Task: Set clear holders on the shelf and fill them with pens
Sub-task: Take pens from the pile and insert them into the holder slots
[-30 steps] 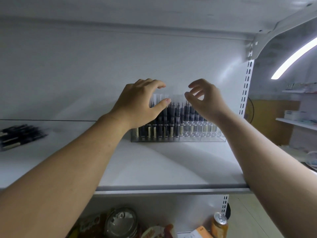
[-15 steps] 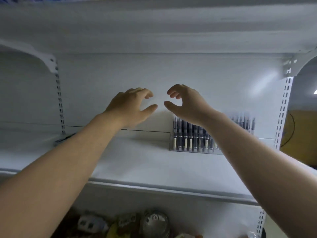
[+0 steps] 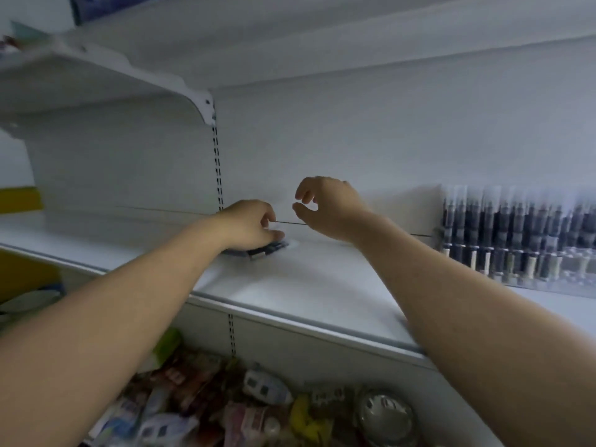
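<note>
A clear holder (image 3: 516,250) filled with dark pens stands at the back right of the white shelf (image 3: 322,285). A small pile of loose dark pens (image 3: 269,249) lies on the shelf near the slotted upright. My left hand (image 3: 250,224) is down on that pile, with fingers and thumb curled onto the pens; most of the pile is hidden under it. My right hand (image 3: 327,204) hovers just right of it above the shelf, fingers loosely curled and holding nothing. The picture is motion-blurred.
A slotted upright (image 3: 217,162) and a bracket with an upper shelf (image 3: 96,79) lie to the left. Below the shelf edge sits a bin of mixed packaged goods and a can (image 3: 383,414). Bare shelf lies between the hands and the holder.
My view and both hands have swung left, away from the filled holder. My left hand has dropped onto the loose pens; my right hand stays raised and empty.
</note>
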`<move>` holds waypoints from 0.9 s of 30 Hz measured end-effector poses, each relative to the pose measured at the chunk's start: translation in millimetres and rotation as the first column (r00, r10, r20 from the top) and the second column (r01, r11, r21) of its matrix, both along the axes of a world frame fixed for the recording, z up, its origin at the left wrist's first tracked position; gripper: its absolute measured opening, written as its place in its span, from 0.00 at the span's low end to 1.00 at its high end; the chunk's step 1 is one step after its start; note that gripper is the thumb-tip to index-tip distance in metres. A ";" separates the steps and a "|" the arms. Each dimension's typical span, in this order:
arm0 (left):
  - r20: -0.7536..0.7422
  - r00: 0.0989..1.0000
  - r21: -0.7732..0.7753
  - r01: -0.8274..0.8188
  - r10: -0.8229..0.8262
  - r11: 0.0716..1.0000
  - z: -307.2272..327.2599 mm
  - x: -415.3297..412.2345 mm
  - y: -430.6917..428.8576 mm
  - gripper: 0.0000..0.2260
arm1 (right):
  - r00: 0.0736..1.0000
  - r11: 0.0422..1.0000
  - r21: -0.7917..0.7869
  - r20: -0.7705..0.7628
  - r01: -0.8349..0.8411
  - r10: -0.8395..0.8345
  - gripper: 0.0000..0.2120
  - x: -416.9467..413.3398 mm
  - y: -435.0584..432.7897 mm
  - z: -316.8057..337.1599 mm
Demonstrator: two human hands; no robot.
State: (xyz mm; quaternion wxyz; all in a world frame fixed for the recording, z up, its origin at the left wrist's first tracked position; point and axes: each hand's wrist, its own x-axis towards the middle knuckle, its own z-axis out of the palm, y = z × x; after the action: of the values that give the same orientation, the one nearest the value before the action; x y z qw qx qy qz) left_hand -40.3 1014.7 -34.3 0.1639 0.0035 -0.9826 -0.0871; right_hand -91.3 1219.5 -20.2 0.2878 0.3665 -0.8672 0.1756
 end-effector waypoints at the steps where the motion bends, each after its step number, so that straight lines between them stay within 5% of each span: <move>1: 0.031 0.999 -0.023 0.007 -0.006 1.000 -5.3 -3.0 -0.8 0.18 | 1.000 1.000 0.027 0.008 0.005 -0.006 0.12 -5.2 1.0 -6.6; 14: 0.138 0.985 -0.114 -0.088 0.104 0.990 -14.5 -12.4 16.6 0.14 | 0.995 0.993 -0.112 0.088 -0.043 0.053 0.01 -23.3 32.1 -23.3; 24: 0.213 0.965 -0.243 -0.098 0.152 0.965 -11.2 -11.1 30.7 0.04 | 0.989 0.992 -0.125 0.145 -0.013 0.031 0.05 -21.2 30.6 -22.8; 27: 0.222 0.959 -0.304 -0.105 0.177 0.947 -15.0 -11.7 35.4 0.09 | 0.988 0.992 -0.123 0.149 -0.011 0.030 0.05 -21.3 30.8 -22.2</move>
State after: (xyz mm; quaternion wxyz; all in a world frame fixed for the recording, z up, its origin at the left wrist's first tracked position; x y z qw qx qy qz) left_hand -52.0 1050.0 -49.3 0.0452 0.0612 -0.9946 0.0703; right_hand -112.6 1250.4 -42.4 0.2414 0.3428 -0.8703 0.2584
